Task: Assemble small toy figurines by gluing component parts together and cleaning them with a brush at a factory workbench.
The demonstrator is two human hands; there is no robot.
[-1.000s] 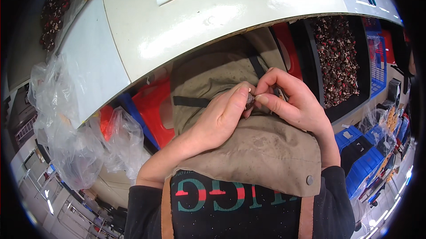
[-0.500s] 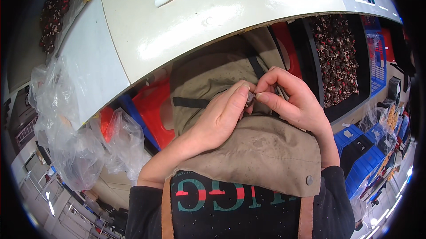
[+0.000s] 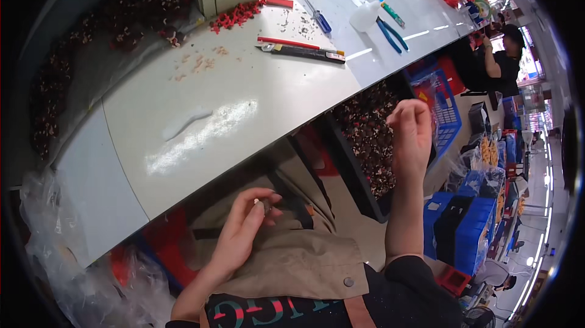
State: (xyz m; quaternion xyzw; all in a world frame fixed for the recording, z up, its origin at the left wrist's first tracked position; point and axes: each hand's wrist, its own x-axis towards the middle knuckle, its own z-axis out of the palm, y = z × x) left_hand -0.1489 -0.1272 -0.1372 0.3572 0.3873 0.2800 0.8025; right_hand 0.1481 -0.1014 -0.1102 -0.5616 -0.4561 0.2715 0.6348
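Over my lap, my left hand (image 3: 239, 230) pinches a small dark, roundish piece (image 3: 266, 205) between thumb and fingers. Its exact kind is too small to make out. My right hand (image 3: 412, 136) is raised to the right, above the far right side of a black tray (image 3: 342, 158). The fingers of this hand are bent and drawn together, and whatever they may hold is hidden. Many small dark pieces (image 3: 365, 122) with red and pale bits fill the tray. Beneath my left hand lies the brown apron (image 3: 286, 258).
The white tabletop (image 3: 225, 145) holds a screwdriver (image 3: 320, 20), pliers (image 3: 393, 37), a black cutter knife (image 3: 301, 54), red bits (image 3: 236, 17) and a white strip (image 3: 186, 124). More dark pieces (image 3: 146, 5) heap at far left. Blue crates (image 3: 466, 224) stand right; clear plastic (image 3: 52, 249) hangs left.
My hands have parted: the right one has lifted away to over the tray, while the left keeps the small dark piece. The view has turned, showing more of the table and its tools.
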